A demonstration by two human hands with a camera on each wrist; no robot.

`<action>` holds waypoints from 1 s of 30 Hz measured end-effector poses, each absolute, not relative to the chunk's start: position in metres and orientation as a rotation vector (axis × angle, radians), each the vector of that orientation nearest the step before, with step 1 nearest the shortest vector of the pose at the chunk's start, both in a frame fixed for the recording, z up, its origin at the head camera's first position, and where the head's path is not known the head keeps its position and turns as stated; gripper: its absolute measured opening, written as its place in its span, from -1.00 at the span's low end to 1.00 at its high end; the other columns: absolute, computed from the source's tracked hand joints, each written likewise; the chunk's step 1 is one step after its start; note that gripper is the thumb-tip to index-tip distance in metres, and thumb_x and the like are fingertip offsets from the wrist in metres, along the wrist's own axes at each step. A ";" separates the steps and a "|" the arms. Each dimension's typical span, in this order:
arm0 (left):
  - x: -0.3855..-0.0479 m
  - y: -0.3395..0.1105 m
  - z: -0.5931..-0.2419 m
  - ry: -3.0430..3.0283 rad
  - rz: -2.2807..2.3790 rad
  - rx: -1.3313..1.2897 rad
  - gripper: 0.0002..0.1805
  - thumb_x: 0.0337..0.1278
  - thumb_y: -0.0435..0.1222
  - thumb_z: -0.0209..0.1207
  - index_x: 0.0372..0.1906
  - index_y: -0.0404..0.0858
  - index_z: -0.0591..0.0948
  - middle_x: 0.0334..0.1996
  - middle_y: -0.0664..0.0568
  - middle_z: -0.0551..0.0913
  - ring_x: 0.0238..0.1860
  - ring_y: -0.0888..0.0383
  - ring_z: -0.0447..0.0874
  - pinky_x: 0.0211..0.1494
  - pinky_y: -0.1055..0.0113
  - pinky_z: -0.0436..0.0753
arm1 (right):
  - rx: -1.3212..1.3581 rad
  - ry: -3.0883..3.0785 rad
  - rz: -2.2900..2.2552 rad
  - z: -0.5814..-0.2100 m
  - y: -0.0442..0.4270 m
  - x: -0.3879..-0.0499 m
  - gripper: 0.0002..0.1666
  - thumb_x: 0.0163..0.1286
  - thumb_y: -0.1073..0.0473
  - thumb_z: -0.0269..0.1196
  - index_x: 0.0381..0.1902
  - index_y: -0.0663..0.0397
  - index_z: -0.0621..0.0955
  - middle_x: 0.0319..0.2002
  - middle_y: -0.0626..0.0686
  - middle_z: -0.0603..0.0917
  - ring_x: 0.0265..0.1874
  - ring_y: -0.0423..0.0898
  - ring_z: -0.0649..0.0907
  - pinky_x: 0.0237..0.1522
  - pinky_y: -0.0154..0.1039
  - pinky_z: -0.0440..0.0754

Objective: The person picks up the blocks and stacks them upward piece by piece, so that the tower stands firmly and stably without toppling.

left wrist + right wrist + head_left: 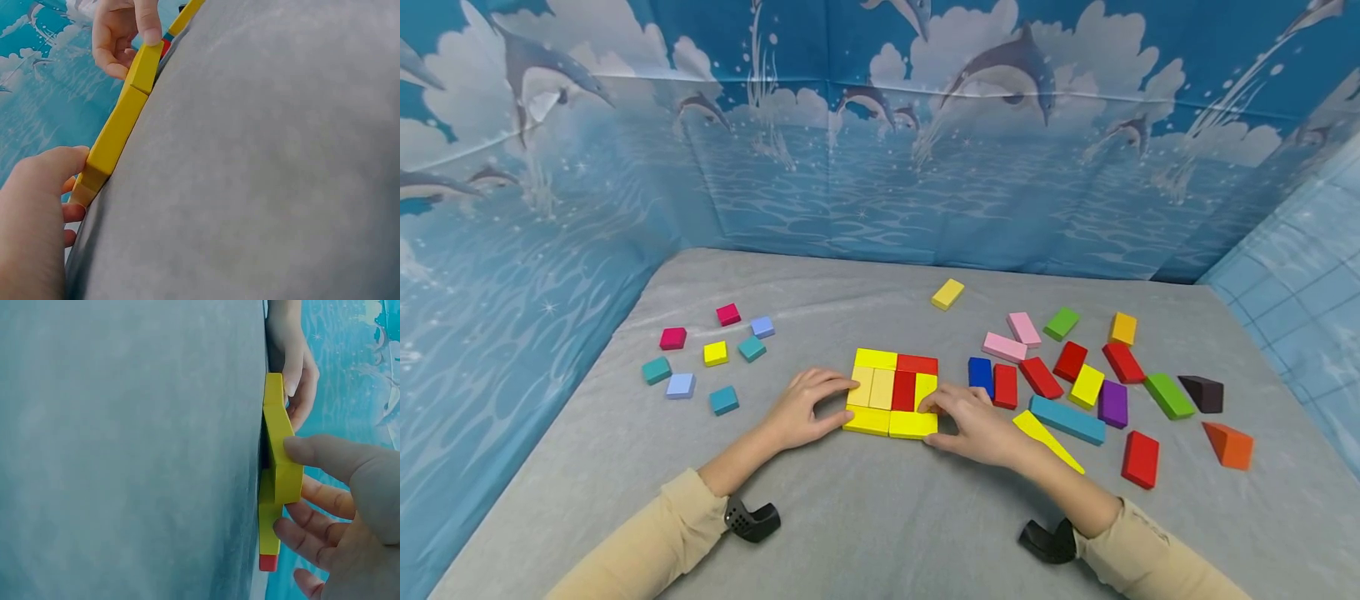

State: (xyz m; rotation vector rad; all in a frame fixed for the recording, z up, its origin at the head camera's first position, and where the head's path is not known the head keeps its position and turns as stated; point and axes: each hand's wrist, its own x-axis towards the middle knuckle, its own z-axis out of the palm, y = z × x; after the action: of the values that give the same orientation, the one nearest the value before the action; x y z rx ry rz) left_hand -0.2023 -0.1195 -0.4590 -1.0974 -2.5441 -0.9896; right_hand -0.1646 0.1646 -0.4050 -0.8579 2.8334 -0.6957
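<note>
A flat rectangle of yellow, pale yellow and red wooden blocks lies on the grey cloth. My left hand (808, 408) touches its left side, with thumb and fingertips against the end of the front-left yellow block (867, 421). At the front-right corner my right hand (973, 421) pinches another yellow block (910, 425) between thumb and fingers. In the right wrist view this yellow block (281, 447) looks slightly raised, with a dark gap under it. Inside the rectangle are two pale yellow blocks (882, 388), an upright red block (903, 390) and a yellow block (927, 385) partly behind my right fingers.
Several small cubes, including a teal cube (724, 401), lie scattered at left. On the right are many loose blocks, among them a long blue block (1067, 419), a yellow wedge (1047, 442) and an orange triangle (1229, 446). A single yellow block (947, 294) lies farther back.
</note>
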 end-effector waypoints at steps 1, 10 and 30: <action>-0.202 -0.119 -0.459 -2.547 -0.994 -1.096 -0.58 0.03 -0.13 0.21 0.05 -0.12 0.57 -0.02 0.04 0.55 0.03 0.12 0.41 0.12 0.07 0.33 | -0.850 2.844 -0.682 -0.405 0.164 -0.164 -0.51 0.00 0.08 0.43 -0.08 0.02 0.55 -0.21 -0.07 0.55 -0.13 -0.13 0.50 -0.06 -0.05 0.31; -0.203 -0.120 -0.459 -2.557 -0.986 -1.089 -0.58 0.03 -0.12 0.21 0.05 -0.12 0.57 -0.01 0.05 0.55 0.04 0.12 0.41 0.12 0.08 0.33 | -0.868 2.904 -0.607 -0.407 0.161 -0.163 -0.50 -0.04 0.05 0.45 -0.12 0.00 0.54 -0.24 -0.08 0.53 -0.13 -0.12 0.49 -0.06 -0.06 0.31; -0.204 -0.120 -0.461 -2.547 -0.983 -1.101 -0.58 0.03 -0.13 0.21 0.06 -0.11 0.57 -0.01 0.04 0.55 0.04 0.11 0.41 0.13 0.05 0.33 | -0.570 3.001 -0.911 -0.379 0.187 -0.268 -0.39 0.19 0.09 0.29 0.16 0.17 0.39 0.01 0.24 0.48 -0.02 0.14 0.46 -0.03 0.14 0.23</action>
State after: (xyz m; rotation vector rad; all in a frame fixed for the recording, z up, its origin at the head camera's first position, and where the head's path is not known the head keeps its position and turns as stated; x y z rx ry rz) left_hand -0.2036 -0.1202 -0.4607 -1.1010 -2.5467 -0.9830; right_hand -0.2678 0.1865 -0.3790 -0.5704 3.0014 -0.9113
